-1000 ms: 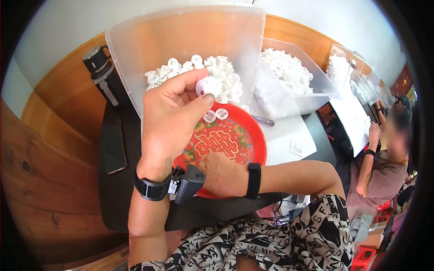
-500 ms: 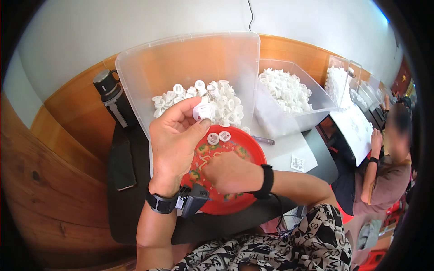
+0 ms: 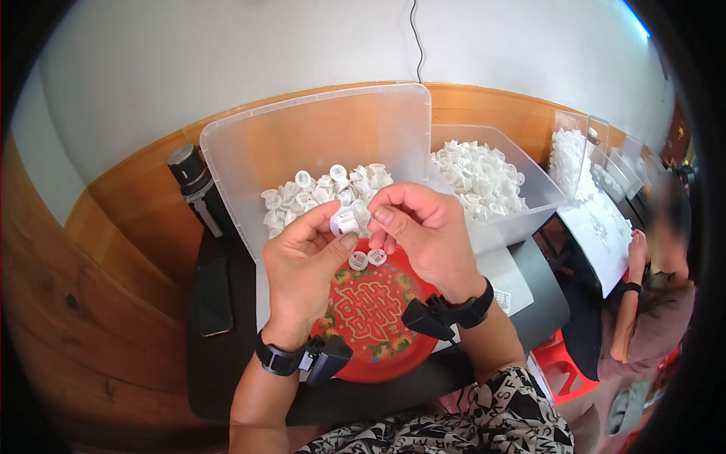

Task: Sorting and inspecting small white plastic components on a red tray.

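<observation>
My left hand (image 3: 301, 266) pinches a small round white plastic part (image 3: 344, 222) between thumb and fingers, above the far edge of a red tray (image 3: 355, 371). Close beside that part, on its right, my right hand (image 3: 432, 240) has thumb and forefinger pressed together; whatever lies between them is too small to make out. Two similar white parts, one of them a round white piece (image 3: 358, 261), lie on the tray's far side, under my hands. Behind my fingers a clear plastic bin (image 3: 318, 125) lies with a heap of white parts (image 3: 302, 198) at its open front.
Right of it, a second clear bin (image 3: 533, 200) is full of white pieces. A black flask (image 3: 200, 189) and a dark phone (image 3: 215, 297) are on the left. A wooden surface (image 3: 91, 325) borders the table there. Another person (image 3: 643, 325) sits at the right beside a white-topped table.
My right hand has risen from the tray to beside the white part in my left hand. The tray's pattern now shows. The whole view has shifted slightly.
</observation>
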Demonstrator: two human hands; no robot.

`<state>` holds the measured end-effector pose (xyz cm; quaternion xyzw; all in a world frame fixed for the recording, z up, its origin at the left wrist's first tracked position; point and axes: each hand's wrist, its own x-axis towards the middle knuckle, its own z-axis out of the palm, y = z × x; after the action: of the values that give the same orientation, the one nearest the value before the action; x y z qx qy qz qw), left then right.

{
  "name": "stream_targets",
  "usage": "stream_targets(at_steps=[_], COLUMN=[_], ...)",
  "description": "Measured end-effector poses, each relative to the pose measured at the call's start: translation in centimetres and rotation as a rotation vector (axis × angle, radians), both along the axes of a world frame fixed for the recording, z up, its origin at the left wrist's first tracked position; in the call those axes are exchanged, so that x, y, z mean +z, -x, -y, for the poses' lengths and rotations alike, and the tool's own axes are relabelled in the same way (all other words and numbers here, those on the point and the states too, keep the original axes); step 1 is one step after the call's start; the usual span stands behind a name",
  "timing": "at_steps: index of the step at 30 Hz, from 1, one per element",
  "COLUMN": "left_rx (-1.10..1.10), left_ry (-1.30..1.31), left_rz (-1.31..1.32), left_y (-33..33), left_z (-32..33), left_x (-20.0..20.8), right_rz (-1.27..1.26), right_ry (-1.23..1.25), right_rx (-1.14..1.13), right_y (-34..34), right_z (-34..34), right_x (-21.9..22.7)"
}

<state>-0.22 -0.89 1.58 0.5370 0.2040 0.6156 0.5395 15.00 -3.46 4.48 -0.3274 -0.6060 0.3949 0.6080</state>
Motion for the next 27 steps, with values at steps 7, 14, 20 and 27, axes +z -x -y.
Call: stream_targets(at_steps=[7, 14, 20, 27], left_rx=[-0.026, -0.073, -0.171, -0.016], left_ry=[-0.046, 0.016, 0.109, 0.077], left_rz=[-0.009, -0.031, -0.012, 0.011], left_y=[-0.46, -0.22, 0.26, -0.4], left_z=[0.18, 0.22, -0.04, 0.01], left_x=[-0.05, 0.33, 0.49, 0.56], right_rz=[-0.067, -0.076, -0.06, -0.041], right_ry=[0.005, 0.027, 0.075, 0.09], right_rx=[0.041, 0.021, 0.01, 0.019], right_y=[0.58, 0.63, 0.47, 0.5], right_z=[-0.74, -0.57, -0.45, -0.43], right_x=[-0.73, -0.49, -0.43, -0.33])
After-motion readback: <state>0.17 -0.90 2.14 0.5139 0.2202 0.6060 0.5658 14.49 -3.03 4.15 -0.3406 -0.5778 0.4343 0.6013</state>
